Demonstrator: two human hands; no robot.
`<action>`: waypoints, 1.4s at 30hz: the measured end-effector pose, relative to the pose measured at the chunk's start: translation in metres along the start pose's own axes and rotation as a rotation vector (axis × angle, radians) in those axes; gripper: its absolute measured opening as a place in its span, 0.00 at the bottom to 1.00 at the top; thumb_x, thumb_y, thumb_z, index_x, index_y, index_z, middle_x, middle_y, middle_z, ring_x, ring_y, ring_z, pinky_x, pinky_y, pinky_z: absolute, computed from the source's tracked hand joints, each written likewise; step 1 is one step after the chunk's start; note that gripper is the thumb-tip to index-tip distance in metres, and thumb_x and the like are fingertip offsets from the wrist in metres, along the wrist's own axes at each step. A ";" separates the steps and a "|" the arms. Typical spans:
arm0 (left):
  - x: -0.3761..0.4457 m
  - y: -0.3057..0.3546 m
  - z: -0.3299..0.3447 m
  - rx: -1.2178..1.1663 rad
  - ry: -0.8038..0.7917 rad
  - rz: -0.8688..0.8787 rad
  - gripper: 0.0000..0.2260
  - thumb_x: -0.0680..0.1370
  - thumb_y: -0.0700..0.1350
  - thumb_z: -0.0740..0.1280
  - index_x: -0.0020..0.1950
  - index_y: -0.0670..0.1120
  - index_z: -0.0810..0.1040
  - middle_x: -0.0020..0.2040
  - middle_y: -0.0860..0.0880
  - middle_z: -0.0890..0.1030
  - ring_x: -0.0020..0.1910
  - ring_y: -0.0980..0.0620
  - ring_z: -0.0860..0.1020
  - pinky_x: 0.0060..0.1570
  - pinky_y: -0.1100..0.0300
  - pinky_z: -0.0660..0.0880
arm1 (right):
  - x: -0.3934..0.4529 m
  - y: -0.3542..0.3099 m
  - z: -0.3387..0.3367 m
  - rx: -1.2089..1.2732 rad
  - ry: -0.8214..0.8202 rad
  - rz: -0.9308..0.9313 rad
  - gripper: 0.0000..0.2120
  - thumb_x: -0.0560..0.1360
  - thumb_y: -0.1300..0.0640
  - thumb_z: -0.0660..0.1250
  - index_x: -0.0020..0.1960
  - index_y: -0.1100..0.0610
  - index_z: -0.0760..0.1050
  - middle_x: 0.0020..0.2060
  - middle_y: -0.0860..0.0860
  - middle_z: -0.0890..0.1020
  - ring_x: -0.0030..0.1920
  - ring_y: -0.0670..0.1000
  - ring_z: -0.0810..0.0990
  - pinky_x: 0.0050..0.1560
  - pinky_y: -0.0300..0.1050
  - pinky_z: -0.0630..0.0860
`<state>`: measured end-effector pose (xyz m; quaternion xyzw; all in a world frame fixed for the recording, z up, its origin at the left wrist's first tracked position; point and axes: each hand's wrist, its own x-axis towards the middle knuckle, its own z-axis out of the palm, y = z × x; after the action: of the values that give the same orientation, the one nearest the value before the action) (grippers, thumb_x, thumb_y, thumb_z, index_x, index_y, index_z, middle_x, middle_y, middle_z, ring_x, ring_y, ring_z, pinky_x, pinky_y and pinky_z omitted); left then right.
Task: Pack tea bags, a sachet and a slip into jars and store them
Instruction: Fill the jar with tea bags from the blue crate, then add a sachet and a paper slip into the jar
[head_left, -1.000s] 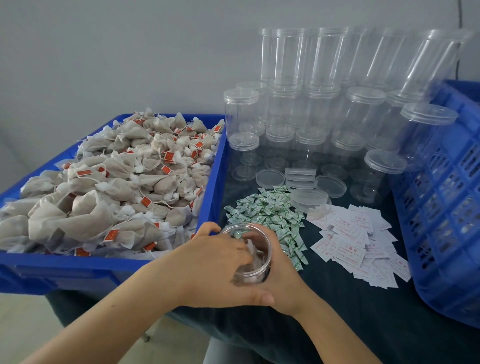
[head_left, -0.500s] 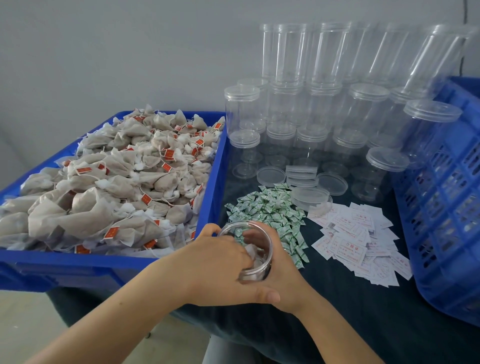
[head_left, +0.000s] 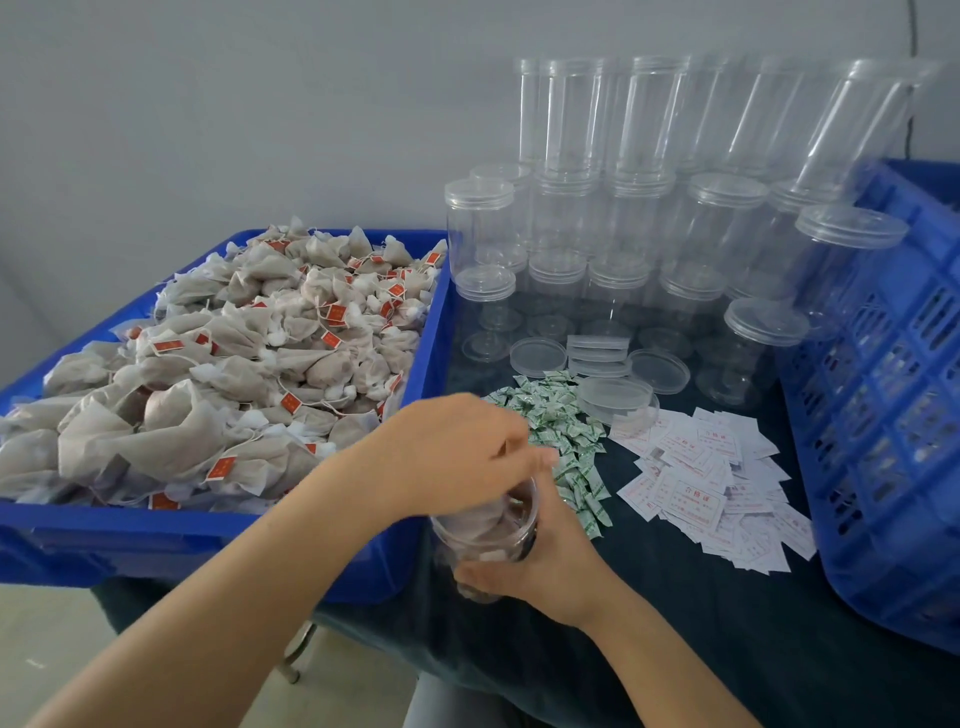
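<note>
From the head camera, your right hand (head_left: 540, 566) wraps its fingers (head_left: 475, 574) around the lower part of a clear jar (head_left: 488, 540), holding it tilted at the near edge of the dark counter (head_left: 727, 623). The jar already holds several tea bags, visible through its wall. Your left hand (head_left: 457, 457) hovers over the jar's mouth, fingers curled downward toward the opening; whether they pinch anything you cannot tell — the fingertips blur into the rim.

To your left sits a blue tray (head_left: 436, 322) heaped with tea bags (head_left: 234, 364), their small red tags showing throughout the pile. Just beyond the jar lies a scatter of green-and-white sachets (head_left: 550, 415), and to the right of those a loose spread of white printed slips (head_left: 701, 478). A few loose lids (head_left: 537, 356) lie behind the sachets, one of them resting on the edge of the slips.

Farther back stand rows of empty clear jars (head_left: 618, 234) — some capped, some stacked two high against the wall. A blue slatted crate (head_left: 883, 415) stands at the right edge of the counter, touching the slips' far side.
</note>
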<state>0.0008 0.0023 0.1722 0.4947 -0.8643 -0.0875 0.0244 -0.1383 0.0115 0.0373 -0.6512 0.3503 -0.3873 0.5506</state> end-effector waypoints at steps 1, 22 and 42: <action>0.007 -0.003 -0.002 -0.009 0.027 -0.008 0.22 0.78 0.63 0.49 0.43 0.50 0.74 0.36 0.55 0.75 0.36 0.60 0.72 0.42 0.56 0.75 | 0.000 -0.001 0.001 -0.001 0.015 0.001 0.43 0.61 0.60 0.83 0.68 0.41 0.65 0.61 0.45 0.77 0.62 0.47 0.79 0.46 0.39 0.81; 0.120 0.004 0.088 0.091 -0.064 -0.410 0.10 0.77 0.34 0.60 0.56 0.40 0.76 0.57 0.42 0.78 0.54 0.42 0.78 0.44 0.53 0.72 | -0.076 -0.004 -0.076 -0.150 0.330 -0.047 0.41 0.54 0.54 0.83 0.64 0.48 0.71 0.59 0.34 0.77 0.61 0.38 0.76 0.54 0.27 0.73; 0.106 -0.006 0.103 -0.089 0.154 -0.386 0.04 0.77 0.44 0.66 0.43 0.49 0.73 0.45 0.51 0.78 0.46 0.49 0.76 0.44 0.54 0.75 | -0.084 0.001 -0.084 -0.191 0.325 -0.018 0.41 0.54 0.49 0.81 0.61 0.27 0.68 0.59 0.34 0.76 0.64 0.40 0.74 0.58 0.30 0.72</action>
<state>-0.0611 -0.0789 0.0651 0.6548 -0.7444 -0.0903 0.0950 -0.2507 0.0478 0.0340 -0.6325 0.4640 -0.4575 0.4187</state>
